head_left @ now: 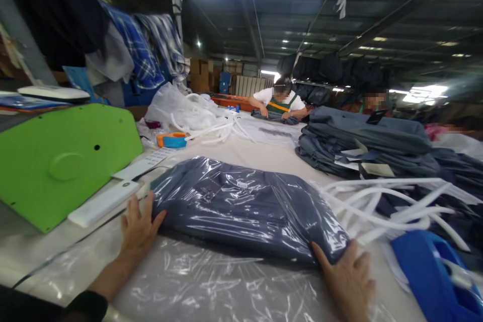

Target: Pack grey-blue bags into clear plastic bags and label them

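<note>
Pale worktop (pixel 269 153) shows between bagged blue-grey garment (pixel 241 206) and garment stack (pixel 362 133). Left hand (pixel 139 224), right hand (pixel 347 274): grips wide, fingers touching bagged garment's ends.

Dark left sleeve (pixel 87 305), seemingly black.

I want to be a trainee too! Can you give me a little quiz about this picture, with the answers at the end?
1. Open question: What see-through material covers the folded dark blue-grey garment in front?
2. True or false: The person's left grip and right grip are both at the same corner of the garment.
3. Multiple choice: What colour is the large panel on the left? a) red b) green c) yellow

Key:
1. Clear plastic.
2. False: the left grip is at its left end and the right grip at its right end.
3. b) green.
</note>
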Available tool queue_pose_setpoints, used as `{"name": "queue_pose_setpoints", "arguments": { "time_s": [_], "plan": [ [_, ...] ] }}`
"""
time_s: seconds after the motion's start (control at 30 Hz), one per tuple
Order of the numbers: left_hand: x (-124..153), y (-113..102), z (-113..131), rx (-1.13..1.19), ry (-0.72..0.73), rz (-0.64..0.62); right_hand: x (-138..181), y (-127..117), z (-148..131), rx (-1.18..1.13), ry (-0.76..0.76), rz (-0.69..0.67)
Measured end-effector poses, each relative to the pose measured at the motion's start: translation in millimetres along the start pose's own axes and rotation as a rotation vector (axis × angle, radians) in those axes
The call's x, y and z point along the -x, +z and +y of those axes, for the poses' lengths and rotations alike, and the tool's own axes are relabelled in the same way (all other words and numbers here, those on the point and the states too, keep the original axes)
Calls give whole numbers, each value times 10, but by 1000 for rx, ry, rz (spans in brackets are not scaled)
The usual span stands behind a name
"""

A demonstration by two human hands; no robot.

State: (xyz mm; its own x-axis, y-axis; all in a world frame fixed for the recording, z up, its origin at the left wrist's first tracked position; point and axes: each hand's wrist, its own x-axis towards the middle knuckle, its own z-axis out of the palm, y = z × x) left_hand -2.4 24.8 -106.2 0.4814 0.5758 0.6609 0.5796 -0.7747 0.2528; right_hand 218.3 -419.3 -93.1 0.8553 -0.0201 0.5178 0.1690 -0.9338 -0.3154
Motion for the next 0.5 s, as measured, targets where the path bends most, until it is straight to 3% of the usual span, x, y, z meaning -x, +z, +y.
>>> {"name": "queue_pose_setpoints", "arguments": {
  "time_s": [0.1,0.17,0.23,0.3,0.4,0.5],
  "plan": [
    [-71,-118,124,-23,421,79,5,-144,-214,120,-337,204],
    [-162,-157,136,29,732,23,-19,-189,-353,137,-693,171],
    [-269,-191,128,68,898,-125,-62,-165,-439,118,-999,120],
    [-373,-261,162,68,928,-348,-117,-109,-472,81,-1155,38],
    [-490,-446,351,12,792,-699,-213,-104,-520,78,-1183,-189],
    [-508,-620,620,-26,683,-794,-290,-273,-690,165,-1030,-528]
  ]
}}
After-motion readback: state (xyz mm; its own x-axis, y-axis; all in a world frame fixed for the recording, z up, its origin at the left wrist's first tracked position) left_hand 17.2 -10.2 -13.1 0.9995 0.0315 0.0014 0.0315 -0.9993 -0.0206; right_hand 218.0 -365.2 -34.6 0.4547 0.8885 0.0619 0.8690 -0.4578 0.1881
